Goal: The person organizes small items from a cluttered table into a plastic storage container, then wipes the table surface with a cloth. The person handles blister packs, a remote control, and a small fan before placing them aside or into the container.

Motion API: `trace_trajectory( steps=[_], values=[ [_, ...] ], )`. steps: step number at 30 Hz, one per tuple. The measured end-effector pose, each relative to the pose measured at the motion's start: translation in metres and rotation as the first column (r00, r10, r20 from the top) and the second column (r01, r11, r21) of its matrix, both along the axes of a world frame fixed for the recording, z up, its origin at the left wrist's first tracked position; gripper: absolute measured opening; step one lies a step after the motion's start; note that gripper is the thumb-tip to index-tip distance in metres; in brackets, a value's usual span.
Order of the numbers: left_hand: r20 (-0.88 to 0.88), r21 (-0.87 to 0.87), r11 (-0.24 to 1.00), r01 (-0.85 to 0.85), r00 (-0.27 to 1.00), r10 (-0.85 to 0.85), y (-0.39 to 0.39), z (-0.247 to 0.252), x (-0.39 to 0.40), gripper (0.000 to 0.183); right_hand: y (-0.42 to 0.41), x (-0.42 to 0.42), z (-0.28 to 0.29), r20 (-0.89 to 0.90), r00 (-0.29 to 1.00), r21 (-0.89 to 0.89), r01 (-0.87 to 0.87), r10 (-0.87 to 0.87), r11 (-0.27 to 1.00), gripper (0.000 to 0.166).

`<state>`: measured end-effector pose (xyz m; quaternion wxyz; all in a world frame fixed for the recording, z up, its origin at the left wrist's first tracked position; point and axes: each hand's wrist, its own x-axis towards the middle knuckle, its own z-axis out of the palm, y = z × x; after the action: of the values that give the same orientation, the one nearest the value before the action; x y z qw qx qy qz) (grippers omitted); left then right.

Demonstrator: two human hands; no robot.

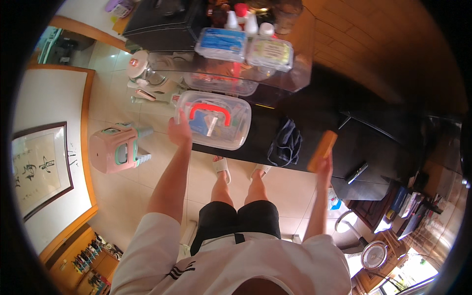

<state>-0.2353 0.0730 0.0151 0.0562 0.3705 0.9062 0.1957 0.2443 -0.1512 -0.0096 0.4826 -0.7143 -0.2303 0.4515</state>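
My left hand (180, 129) is at the left edge of a clear plastic storage box (239, 138), its fingers on the rim. The box has a lid with a red carrying handle (210, 107), and packets show faintly through the plastic. It is at the left end of a low black cabinet (254, 147). Out to the right, my right hand (324, 169) grips an orange-brown oblong object (323, 149) above the cabinet's front edge; blur hides what it is. Between my hands, a crumpled dark blue cloth item (285, 143) with a loop lies on the cabinet.
Beyond the box, a glass shelf (300, 79) bears two clear lidded tubs (221, 44) and several bottles (251, 25). A remote control (357, 172) lies at the right. A pink step stool (110, 151) stands on the left floor, a white fan (374, 254) at lower right.
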Motion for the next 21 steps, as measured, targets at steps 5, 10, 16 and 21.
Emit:
trace_trajectory(
  steps=[5,10,16,21],
  values=[
    [0.035,0.020,0.999,-0.028,0.999,0.027,-0.001,-0.002,0.009,0.060,0.110,-0.217,0.148,0.819,0.507,0.090,-0.575,0.269,0.813,0.062],
    [0.154,0.031,1.000,-0.002,0.988,-0.003,0.001,0.000,0.012,0.057,0.211,-0.290,0.107,0.967,0.126,-0.034,-0.794,0.220,0.606,0.052],
    [0.174,0.037,0.999,-0.024,0.985,0.017,-0.003,0.004,0.005,0.051,0.215,-0.333,0.062,0.935,0.324,0.087,-0.597,0.141,0.798,0.048],
    [0.193,0.059,0.998,0.013,0.981,-0.024,0.000,0.001,0.010,0.046,0.220,-0.333,0.058,0.944,0.312,0.095,-0.573,0.109,0.814,0.045]
  ],
)
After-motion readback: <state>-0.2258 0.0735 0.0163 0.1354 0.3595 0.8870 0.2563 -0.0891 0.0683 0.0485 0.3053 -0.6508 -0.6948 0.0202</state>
